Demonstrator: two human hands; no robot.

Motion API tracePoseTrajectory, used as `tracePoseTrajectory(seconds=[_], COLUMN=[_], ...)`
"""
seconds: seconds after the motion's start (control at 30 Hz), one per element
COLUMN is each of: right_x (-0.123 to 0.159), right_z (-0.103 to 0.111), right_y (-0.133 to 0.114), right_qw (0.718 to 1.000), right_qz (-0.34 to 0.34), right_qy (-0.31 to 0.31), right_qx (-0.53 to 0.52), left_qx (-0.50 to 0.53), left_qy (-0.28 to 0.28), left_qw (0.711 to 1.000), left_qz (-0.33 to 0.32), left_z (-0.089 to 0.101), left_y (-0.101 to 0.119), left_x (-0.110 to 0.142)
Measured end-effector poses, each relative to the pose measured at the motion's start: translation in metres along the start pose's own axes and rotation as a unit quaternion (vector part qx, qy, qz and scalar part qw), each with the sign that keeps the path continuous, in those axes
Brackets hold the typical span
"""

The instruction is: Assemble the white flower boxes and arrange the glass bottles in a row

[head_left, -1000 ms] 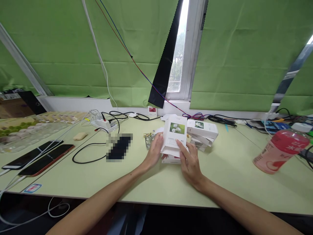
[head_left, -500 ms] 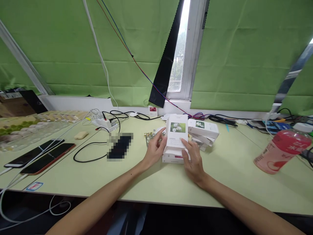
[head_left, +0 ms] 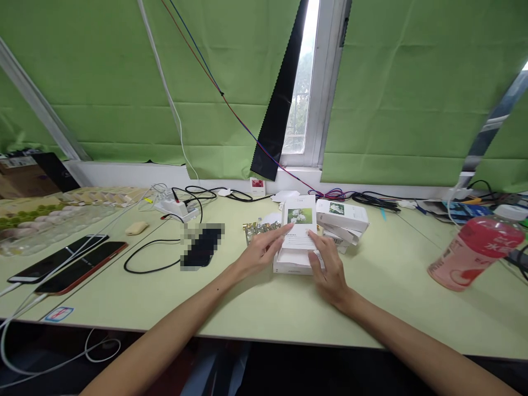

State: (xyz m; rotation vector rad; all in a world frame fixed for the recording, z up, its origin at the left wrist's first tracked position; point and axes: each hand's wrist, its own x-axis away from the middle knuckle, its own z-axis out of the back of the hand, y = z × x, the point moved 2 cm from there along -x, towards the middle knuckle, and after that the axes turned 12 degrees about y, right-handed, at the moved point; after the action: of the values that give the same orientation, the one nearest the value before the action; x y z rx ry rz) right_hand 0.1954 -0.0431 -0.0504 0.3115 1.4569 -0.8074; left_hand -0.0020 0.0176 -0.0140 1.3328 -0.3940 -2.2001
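Observation:
A white cardboard box (head_left: 300, 236) with a picture of white flowers lies on the table in front of me, its front end lower than its raised upper panel. My left hand (head_left: 260, 250) reaches over the box's left edge, its index finger stretched onto the flower picture and the thumb just below. On the other side, my right hand (head_left: 330, 269) grips the right edge, with the index finger on the printed panel and the thumb near the front end. Gold and silver foil packets (head_left: 252, 230) lie left of the box, partly hidden by my left hand.
More white boxes (head_left: 344, 217) are piled behind on the right. A pink drink bottle (head_left: 474, 256) stands at far right. To the left are a blurred-out dark device (head_left: 202, 247), two phones (head_left: 82, 269), a power strip (head_left: 173, 209) and egg trays (head_left: 49, 220). Cables (head_left: 373, 201) run along the back.
My left hand has shifted from the box's left side onto its top, fingers reaching across the flower picture. The box's upper panel sits slightly lower. My right hand has stayed nearly in place.

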Motion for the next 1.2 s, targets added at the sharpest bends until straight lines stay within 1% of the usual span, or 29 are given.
tracePoseTrajectory(seconds=[0.17,0.43,0.6,0.77,1.0,1.2], right_x=[-0.001,-0.003,-0.003,-0.003,-0.005,-0.006], right_z=[0.001,0.003,0.003,0.003,0.004,0.004], right_y=[-0.001,0.002,0.005,0.009,0.009,0.006], right_qw=[1.000,0.998,0.997,0.997,0.999,0.999], right_qz=[-0.015,-0.033,-0.041,-0.045,-0.028,-0.004], right_qy=[-0.012,-0.032,-0.045,-0.047,-0.022,-0.018], right_qx=[-0.012,-0.048,-0.054,-0.042,-0.037,-0.036], left_qx=[-0.006,0.028,0.075,0.078,0.083,0.096], left_qy=[-0.026,-0.036,-0.056,-0.058,-0.071,-0.056], left_qw=[1.000,0.999,0.995,0.995,0.993,0.990], left_qz=[0.013,0.007,0.022,0.033,0.046,0.085], left_z=[0.003,0.003,0.003,0.003,0.000,-0.004], left_y=[-0.002,-0.006,-0.004,-0.003,-0.009,-0.013], left_x=[0.001,0.004,0.004,0.004,0.005,0.004])
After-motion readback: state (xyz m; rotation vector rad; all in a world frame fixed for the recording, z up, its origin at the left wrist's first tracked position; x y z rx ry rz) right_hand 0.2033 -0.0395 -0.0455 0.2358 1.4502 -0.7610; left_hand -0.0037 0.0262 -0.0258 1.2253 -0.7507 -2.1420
